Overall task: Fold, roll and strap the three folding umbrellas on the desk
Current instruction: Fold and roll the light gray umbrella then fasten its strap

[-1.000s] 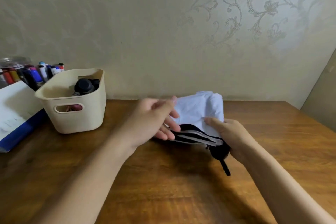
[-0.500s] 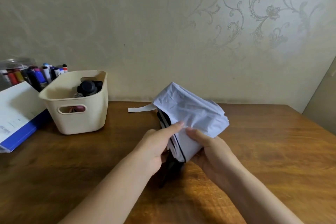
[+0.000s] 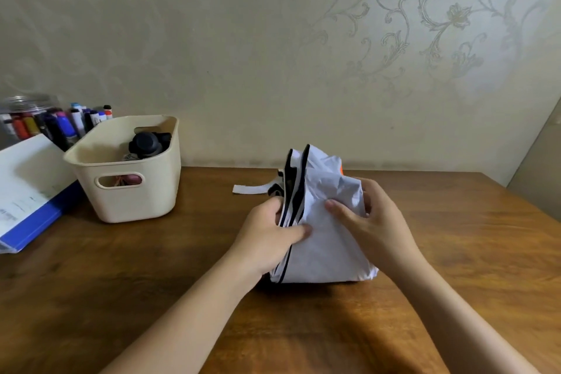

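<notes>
A white folding umbrella [image 3: 328, 240] with black-edged folds stands upright on the wooden desk [image 3: 121, 282], canopy bunched and loose. My left hand [image 3: 267, 237] grips its black-trimmed folds from the left, thumb across the front. On the right side, my right hand [image 3: 370, 222] holds the canopy with the thumb pressed on the white cloth. The umbrella's white strap [image 3: 252, 189] trails out to the left behind it. A black umbrella handle [image 3: 145, 144] pokes out of the cream basket [image 3: 127, 191] at the left.
A blue folder with white paper [image 3: 27, 191] lies at the far left edge. Behind it stands a clear jar of markers [image 3: 45, 121]. The wallpapered wall runs along the desk's back edge.
The umbrella went from lying flat to standing upright, and came nearer to me. Both hands moved with it and now hold its sides.
</notes>
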